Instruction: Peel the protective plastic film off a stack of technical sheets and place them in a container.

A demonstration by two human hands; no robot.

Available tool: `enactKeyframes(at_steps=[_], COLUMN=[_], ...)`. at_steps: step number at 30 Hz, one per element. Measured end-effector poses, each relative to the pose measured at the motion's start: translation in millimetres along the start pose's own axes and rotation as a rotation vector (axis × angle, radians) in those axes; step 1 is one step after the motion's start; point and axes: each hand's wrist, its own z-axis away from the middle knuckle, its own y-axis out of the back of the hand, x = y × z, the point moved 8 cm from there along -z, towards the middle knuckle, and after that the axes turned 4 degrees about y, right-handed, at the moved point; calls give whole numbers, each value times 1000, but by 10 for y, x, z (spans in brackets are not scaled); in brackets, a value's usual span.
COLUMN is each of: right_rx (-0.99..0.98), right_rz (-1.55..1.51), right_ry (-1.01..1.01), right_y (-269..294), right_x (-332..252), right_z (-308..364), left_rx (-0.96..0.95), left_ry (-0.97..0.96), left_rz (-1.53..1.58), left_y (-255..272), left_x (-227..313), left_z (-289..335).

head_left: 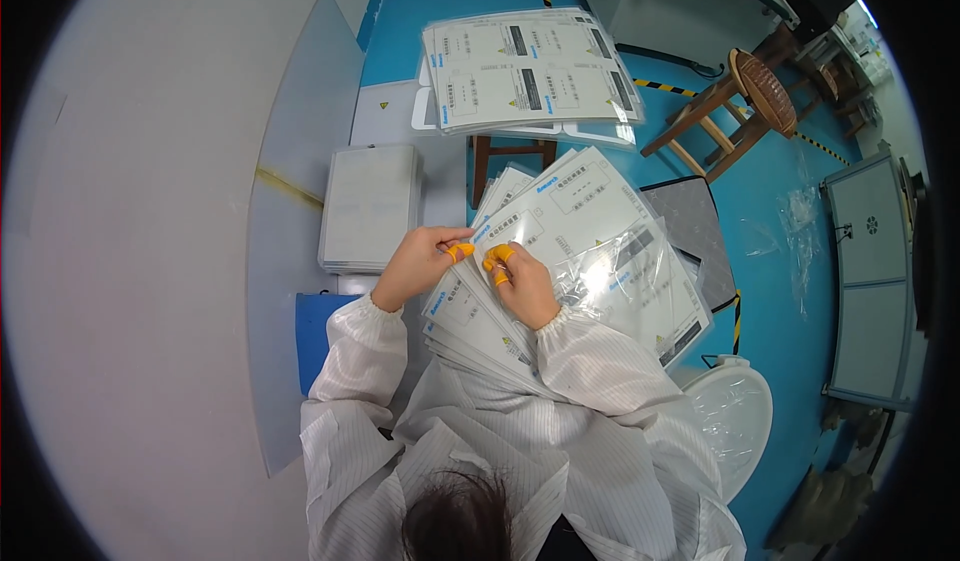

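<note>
A fanned stack of white printed sheets (590,196) lies tilted over my lap. Yellow finger cots cover some fingertips of both hands. My left hand (415,261) is closed at the left edge of the upper sheet, with thumb and finger pinched on it. Just to the right, my right hand (525,286) hovers over or rests on the same sheet, its fingers curled into a pinch; what is between them is hidden. Shiny, wrinkled clear film (620,266) spreads over the sheet beside my right hand and wrist.
Ahead, more printed sheets (530,71) are piled on a wooden stool (512,161). A stack of pale panels (370,206) stands at the left by a translucent partition (300,131). To the right are a round-seated stool (765,91), a white lined bin (735,421) and a grey cabinet (870,281).
</note>
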Motion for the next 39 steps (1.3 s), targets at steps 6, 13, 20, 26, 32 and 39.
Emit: enactKeyframes(at_steps=[6,13,20,26,32,39], right_rx=[72,739,488,358,786,1650], right_rz=[-466,-1502,-1488,-1434,-1362,-1055], right_ry=[-102,-102,-201,-251,-189,-72], right_y=[198,1131,1002,879,1710,4166], right_x=[281,875,979,910,1372,3075], right_z=[106,290,389,380,784,3350], left_rx=[-55,-234,-552,-525,-263,196], left_ry=[220,308,40,-43,-102,62], left_rz=[357,393,657,120,-177,238], left_y=[-35,-128,-112,-386,-304,791], left_x=[-358,-651,36,493,683,-83], left_z=[-60,-129,-167,-489,-747,-1416])
